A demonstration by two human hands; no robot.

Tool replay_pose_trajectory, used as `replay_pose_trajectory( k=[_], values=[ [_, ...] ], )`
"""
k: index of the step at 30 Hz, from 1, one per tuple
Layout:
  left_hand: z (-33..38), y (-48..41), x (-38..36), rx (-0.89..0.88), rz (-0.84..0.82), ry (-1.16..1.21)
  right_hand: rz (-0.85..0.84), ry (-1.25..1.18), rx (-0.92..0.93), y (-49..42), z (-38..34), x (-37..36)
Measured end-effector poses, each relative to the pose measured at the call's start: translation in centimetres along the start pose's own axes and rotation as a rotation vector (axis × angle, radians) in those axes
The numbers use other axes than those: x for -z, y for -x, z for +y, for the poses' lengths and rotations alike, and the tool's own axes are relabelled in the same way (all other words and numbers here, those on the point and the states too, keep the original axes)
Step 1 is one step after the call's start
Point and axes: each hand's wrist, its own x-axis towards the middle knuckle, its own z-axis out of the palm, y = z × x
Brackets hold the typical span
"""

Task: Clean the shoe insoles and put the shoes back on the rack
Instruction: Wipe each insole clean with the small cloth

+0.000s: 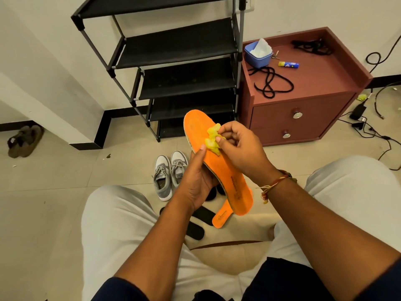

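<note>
The left hand [196, 179] curls round the orange insole [227, 170], thumb on top. Beside it, the right hand [238, 146] pinches a yellow cloth [213, 139] against the insole. Grey shoes [161, 177] stand on the floor left of the left hand, with the rack [180, 46] beyond.

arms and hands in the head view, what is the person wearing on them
Both forearms are bare, with no gloves on the left hand or right hand. A red and yellow thread band with loose ends is tied round the right wrist. Dark navy sleeves show at the bottom edge.
</note>
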Motion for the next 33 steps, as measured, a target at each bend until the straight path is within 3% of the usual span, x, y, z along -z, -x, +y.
replay_pose_trajectory(
  k=[4,11,16,30,33],
  values=[
    [0.4,-0.1,0.2,0.016,0.053,0.069,-0.113,0.063,0.023,0.5,-0.1,-0.4],
    [0.7,-0.6,0.8,0.024,0.085,0.141,-0.054,0.187,0.066,0.8,-0.1,-1.2],
    [0.9,-0.5,0.8,0.042,0.069,0.177,-0.127,0.265,0.082,1.3,-0.7,-1.4],
    [1.5,0.0,0.8,0.060,0.056,0.199,-0.192,0.479,0.437,2.6,-0.6,-2.4],
    [0.9,0.3,0.3,0.075,0.035,0.160,-0.102,0.499,0.502,2.4,-0.7,-2.1]
  ],
)
